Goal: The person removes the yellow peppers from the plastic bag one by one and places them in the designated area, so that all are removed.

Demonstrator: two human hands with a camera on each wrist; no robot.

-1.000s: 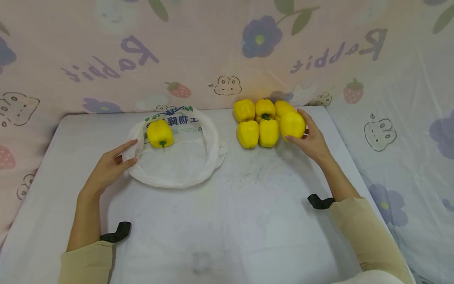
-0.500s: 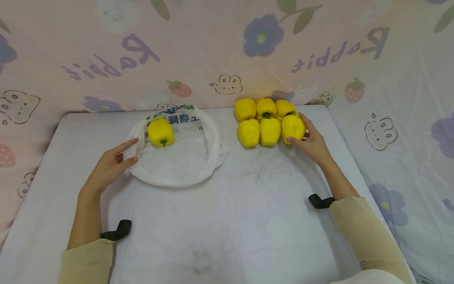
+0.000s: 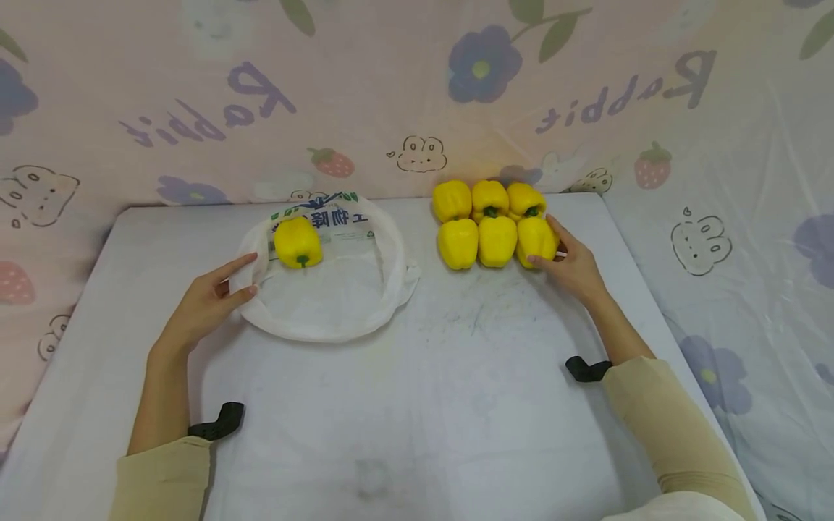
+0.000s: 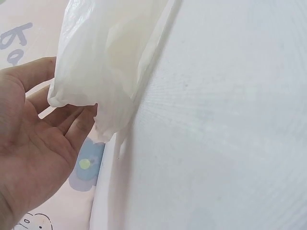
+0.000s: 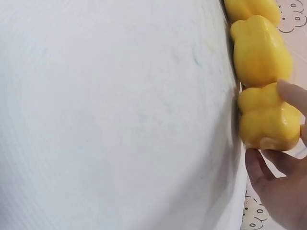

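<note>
On the left of the head view, a white plastic bag (image 3: 392,278) lies with its mouth spread into a ring, bearing blue and green print. One yellow bell pepper (image 3: 297,242) rests inside, stem toward me. My left hand (image 3: 203,304) holds the bag's left rim between thumb and fingers; thin white plastic (image 4: 103,52) hangs at those fingers in the left wrist view. At the right, my right hand (image 3: 576,271) grips a yellow bell pepper (image 3: 536,242) at the front right of a two-row group. Its thumb and fingertips span this pepper (image 5: 268,120) in the right wrist view.
Several other yellow peppers (image 3: 458,244) sit close together beside the held one, near the table's back edge. A printed cloth (image 3: 365,87) rises behind the white-covered table (image 3: 404,405). A black curved piece (image 3: 218,423) sticks out at each wrist.
My right hand has lowered its pepper slightly toward me into the front row, uncovering the back right pepper and its stem. My left hand stays at the bag's rim.
</note>
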